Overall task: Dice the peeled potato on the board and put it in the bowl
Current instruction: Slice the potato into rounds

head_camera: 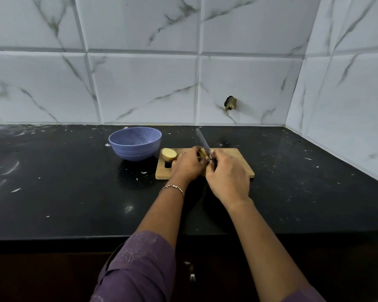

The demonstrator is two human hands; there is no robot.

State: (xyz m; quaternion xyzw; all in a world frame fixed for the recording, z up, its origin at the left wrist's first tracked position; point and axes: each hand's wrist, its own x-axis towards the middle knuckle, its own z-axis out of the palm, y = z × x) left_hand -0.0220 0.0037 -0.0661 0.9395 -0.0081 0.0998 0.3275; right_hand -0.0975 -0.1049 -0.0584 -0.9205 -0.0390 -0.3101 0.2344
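A wooden cutting board point(238, 162) lies on the black counter. One potato half point(169, 154) rests cut face up at the board's left end. My left hand point(189, 163) holds another potato piece point(203, 152) down on the board, mostly hidden under the fingers. My right hand point(227, 179) grips the dark handle of a knife point(203, 141), whose blade points away and up, right beside that piece. A blue bowl point(135, 143) stands just left of the board; I see nothing inside it.
The black countertop point(63, 182) is speckled with white flecks and scraps. Marble-look tiled walls point(140, 83) close off the back and right side. A dark broken hole point(230, 103) marks the back wall. The counter's front edge runs below my forearms.
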